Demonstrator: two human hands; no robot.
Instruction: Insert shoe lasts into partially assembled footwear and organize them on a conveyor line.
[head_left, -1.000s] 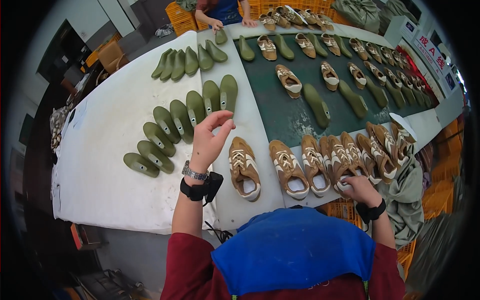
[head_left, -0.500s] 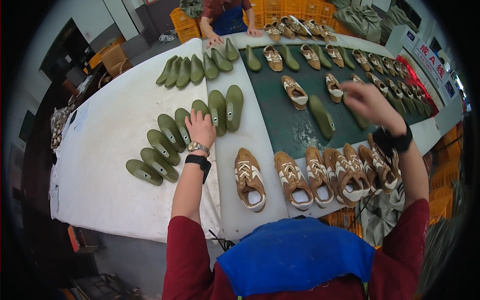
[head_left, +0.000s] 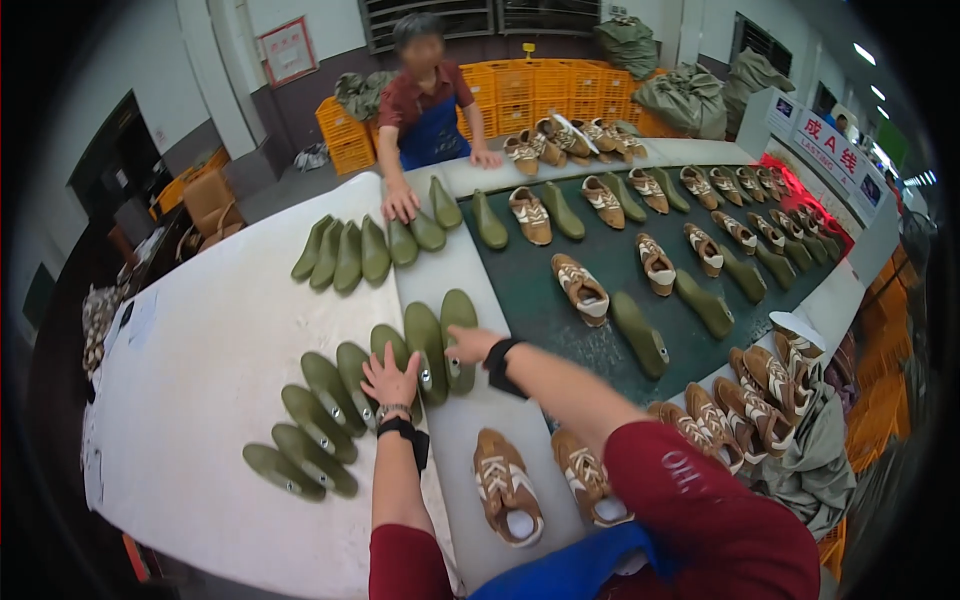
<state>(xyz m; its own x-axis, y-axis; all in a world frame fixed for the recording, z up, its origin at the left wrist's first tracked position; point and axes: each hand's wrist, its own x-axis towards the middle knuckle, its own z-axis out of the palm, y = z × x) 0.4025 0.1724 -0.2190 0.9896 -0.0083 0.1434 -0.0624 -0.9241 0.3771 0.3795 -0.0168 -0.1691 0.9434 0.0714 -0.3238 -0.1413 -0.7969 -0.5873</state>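
Reaching past tan-and-white lace-up sneakers [head_left: 503, 478] (two at left end; rest partly arm-hidden, uncountable), right hand [head_left: 470, 345] has crossed from over dark-green belt [head_left: 570, 345] to rightmost of eight smooth olive-green foot-shaped lasts [head_left: 325, 380], near row; finger extended, whether gripping cannot be told. Left hand [head_left: 391, 382] fingers spread, palm down over same row. Both hands now at lasts, so work seems centred there. Farther off: seven matching lasts [head_left: 374, 252], co-worker's bare hand [head_left: 400, 202] at them.
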